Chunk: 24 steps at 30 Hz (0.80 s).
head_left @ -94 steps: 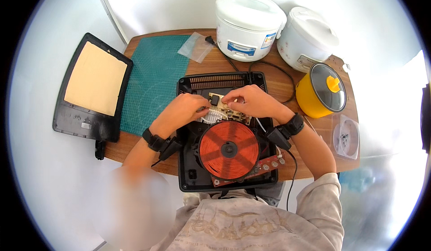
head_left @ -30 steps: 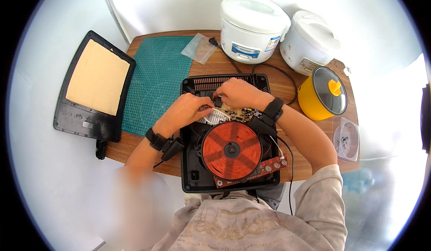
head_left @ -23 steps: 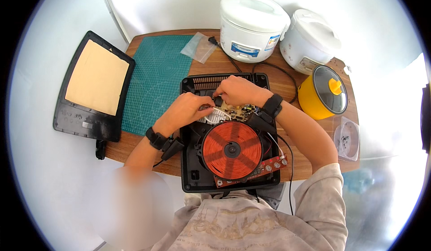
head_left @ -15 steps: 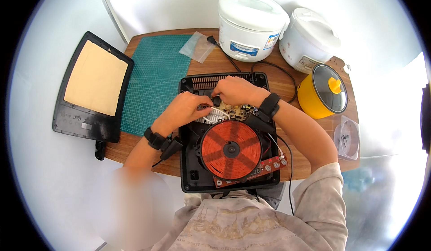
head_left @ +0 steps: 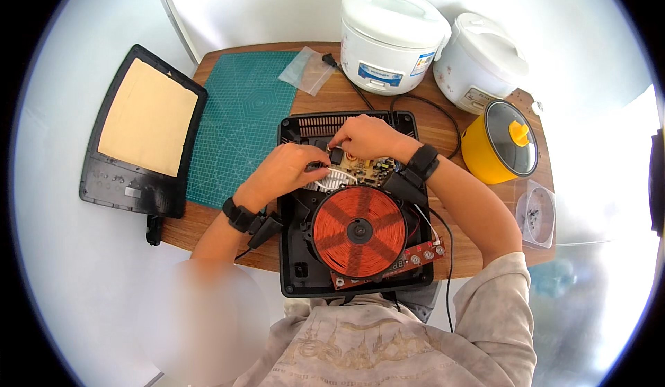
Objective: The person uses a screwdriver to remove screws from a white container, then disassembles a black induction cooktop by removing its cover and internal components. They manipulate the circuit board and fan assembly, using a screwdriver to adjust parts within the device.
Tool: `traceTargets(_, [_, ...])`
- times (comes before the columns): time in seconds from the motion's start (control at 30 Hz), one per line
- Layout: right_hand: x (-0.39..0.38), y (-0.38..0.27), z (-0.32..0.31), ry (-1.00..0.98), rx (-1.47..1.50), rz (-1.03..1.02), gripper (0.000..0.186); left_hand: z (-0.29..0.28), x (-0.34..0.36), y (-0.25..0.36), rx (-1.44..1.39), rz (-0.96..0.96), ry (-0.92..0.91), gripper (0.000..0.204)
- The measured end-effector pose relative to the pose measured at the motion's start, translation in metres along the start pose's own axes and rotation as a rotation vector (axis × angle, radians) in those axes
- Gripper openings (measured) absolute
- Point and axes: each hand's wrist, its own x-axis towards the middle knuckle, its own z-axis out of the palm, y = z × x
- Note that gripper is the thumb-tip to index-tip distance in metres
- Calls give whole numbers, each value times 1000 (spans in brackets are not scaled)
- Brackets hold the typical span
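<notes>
Pinching a small black part (head_left: 336,156) over the circuit board (head_left: 367,171), the right hand (head_left: 367,138) has a narrow grip closed on it. The left hand (head_left: 284,174) sits just left of that grip, fingers curled at the silver heat sink (head_left: 334,178); whether it holds anything, cannot tell. Both work inside the open black cooker base (head_left: 294,248), copper coil (head_left: 357,230) just below the hands. Green mat (head_left: 239,120) lies left, two white rice cookers (head_left: 391,30) above, yellow pot (head_left: 499,151) right, all on the bench (head_left: 471,248).
</notes>
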Motion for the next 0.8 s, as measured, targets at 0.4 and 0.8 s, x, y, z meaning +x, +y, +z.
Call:
traceTargets(0.4, [4, 14, 12, 57, -75, -96, 42, -4, 2, 2, -23, -39, -63, 23])
traceTargets(0.8, [7, 12, 7, 6, -13, -38, 42, -2, 1, -1, -60, 7, -85, 27])
